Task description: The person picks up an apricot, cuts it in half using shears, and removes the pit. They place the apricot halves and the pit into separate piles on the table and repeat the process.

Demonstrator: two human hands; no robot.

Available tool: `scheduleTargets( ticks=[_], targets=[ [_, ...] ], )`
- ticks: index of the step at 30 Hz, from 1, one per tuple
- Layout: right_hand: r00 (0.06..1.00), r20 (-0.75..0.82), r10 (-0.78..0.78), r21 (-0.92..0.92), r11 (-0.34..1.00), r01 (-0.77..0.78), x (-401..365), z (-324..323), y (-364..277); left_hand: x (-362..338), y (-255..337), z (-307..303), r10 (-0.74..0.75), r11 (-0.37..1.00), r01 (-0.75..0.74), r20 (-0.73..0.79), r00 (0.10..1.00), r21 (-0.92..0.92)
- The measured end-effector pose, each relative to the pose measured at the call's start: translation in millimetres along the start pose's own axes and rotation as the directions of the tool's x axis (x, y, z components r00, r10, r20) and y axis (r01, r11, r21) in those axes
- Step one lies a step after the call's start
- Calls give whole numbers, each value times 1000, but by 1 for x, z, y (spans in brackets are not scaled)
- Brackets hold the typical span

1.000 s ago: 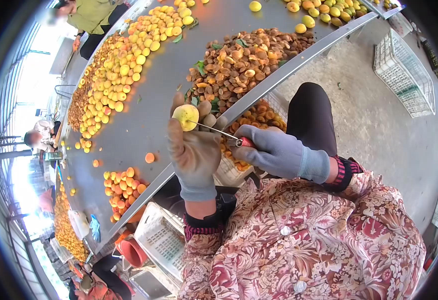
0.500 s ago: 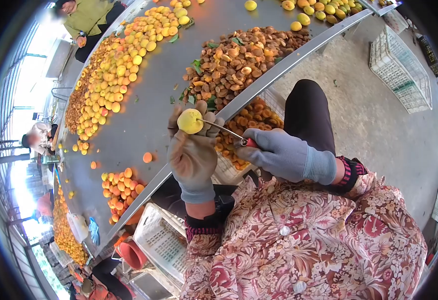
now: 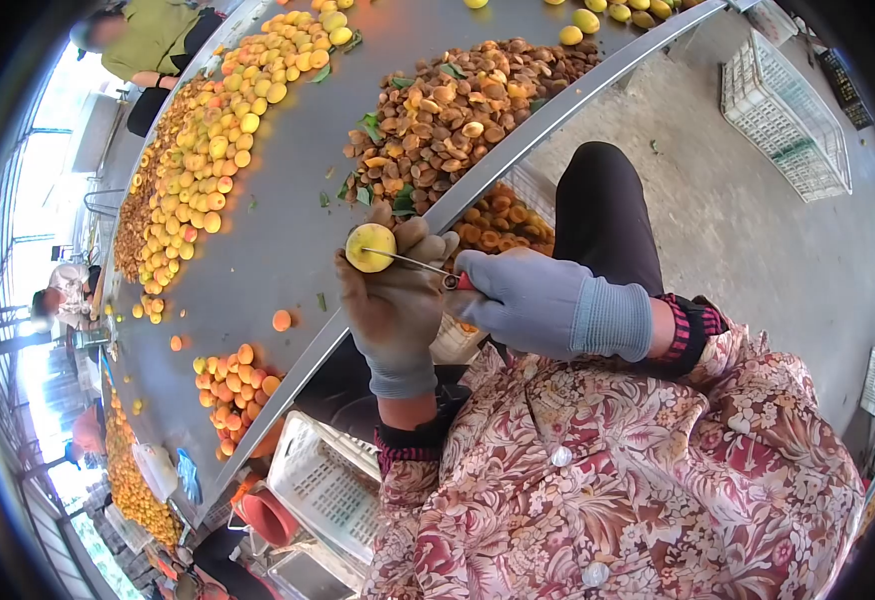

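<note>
A yellow apricot (image 3: 369, 243) rests in the fingers of my left hand (image 3: 396, 318), which wears a stained grey glove. My right hand (image 3: 530, 303), also gloved, is closed around the red handle of a thin metal pitting tool (image 3: 420, 265). Its slender shaft reaches left across the fingers, with the tip over the middle of the fruit. Both hands are just off the near edge of the metal table (image 3: 288, 220). Beneath them, a crate of halved orange apricots (image 3: 503, 220) is partly hidden by my right hand.
Brown apricot pits (image 3: 468, 115) are heaped by the table's raised rim. Whole yellow apricots (image 3: 238, 130) form a long pile farther left, and orange ones (image 3: 233, 390) lie nearer. White crates (image 3: 323, 475) and a red bucket (image 3: 266, 515) stand below. A person (image 3: 153, 45) sits across the table.
The tool's tip has moved from the apricot's right side to over its middle, and my right hand has come closer to my left. The whole view has shifted slightly.
</note>
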State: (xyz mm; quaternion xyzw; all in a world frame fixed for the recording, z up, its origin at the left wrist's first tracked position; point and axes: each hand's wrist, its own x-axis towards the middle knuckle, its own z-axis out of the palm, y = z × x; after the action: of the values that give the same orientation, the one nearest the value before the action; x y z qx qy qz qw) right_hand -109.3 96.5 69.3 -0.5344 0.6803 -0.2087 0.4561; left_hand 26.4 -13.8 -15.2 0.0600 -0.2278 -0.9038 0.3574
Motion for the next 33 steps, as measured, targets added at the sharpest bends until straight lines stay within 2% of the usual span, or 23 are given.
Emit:
scheduleTargets(
  ticks=[1, 2, 4, 5, 7, 8, 10, 11, 13, 16, 17, 19, 20, 22, 23, 25, 26, 29, 32, 33],
  targets=[
    [1000, 2, 18, -28, 999, -18, -1, -2, -4, 0, -1, -2, -47, 994, 52, 56, 997, -94],
    [1000, 5, 20, -28, 999, -19, 1, -6, -5, 1, 0, -5, -47, 994, 52, 53, 998, -95],
    [996, 70, 57, 39, 997, -60, 1, -9, -9, -2, 5, -6, -65, 998, 63, -75, 995, -26],
    [996, 71, 58, 40, 997, -61, 2, -8, -8, -1, 4, -7, -65, 998, 63, -76, 995, -27],
    [998, 49, 43, 52, 998, -46, 3, -5, -5, 2, 1, -8, -31, 994, 33, 17, 999, -107],
    [998, 49, 45, 54, 997, -48, 2, -5, -5, 1, 1, -8, -33, 994, 35, 15, 999, -108],
    [995, 72, 69, 68, 995, -74, 3, -7, -4, 2, 2, -9, 35, 999, -34, -28, 999, 30],
    [995, 70, 72, 68, 995, -77, 3, -6, -3, 2, 2, -10, 32, 999, -32, -27, 999, 28],
    [989, 107, 104, 171, 978, -122, 5, -3, -1, 0, 3, -11, 158, 962, -142, -51, 986, 234],
    [983, 134, 123, 69, 989, -133, 4, -10, -9, -1, 2, -16, 182, 944, -151, -83, 980, 294],
    [983, 133, 124, 69, 989, -134, 3, -12, -10, 0, 2, -16, 181, 944, -150, -82, 980, 293],
    [990, 113, 89, 117, 988, -102, 2, -15, -13, -2, 0, -13, -15, 998, 13, 35, 999, 54],
    [989, 115, 91, 118, 987, -105, 1, -18, -17, -4, 0, -9, -16, 999, 15, 33, 999, 52],
    [942, 253, 220, 263, 922, -285, 4, -28, -25, -6, -1, 2, 44, 991, -14, -220, 974, 136],
    [943, 251, 219, 259, 923, -283, 6, -29, -22, -4, -1, 3, 48, 991, -18, -218, 975, 136],
    [927, 303, 221, 421, 842, -338, 11, -29, -14, -3, -1, 4, -71, 997, 73, -192, 979, 2],
    [941, 290, 175, 351, 896, -274, 14, -29, -10, -4, -1, 7, -71, 997, 72, -193, 979, 0],
    [936, 288, 200, 346, 890, -297, 13, -32, -11, -5, -2, 11, -44, 993, 63, -182, 982, 99],
    [946, 286, 150, 410, 874, -263, 14, -29, -5, -3, 0, 4, -30, 991, 64, -267, 963, 120],
    [947, 284, 150, 412, 873, -262, 12, -29, -5, -5, 1, 5, -57, 998, 51, -218, 974, -31]
  ],
)
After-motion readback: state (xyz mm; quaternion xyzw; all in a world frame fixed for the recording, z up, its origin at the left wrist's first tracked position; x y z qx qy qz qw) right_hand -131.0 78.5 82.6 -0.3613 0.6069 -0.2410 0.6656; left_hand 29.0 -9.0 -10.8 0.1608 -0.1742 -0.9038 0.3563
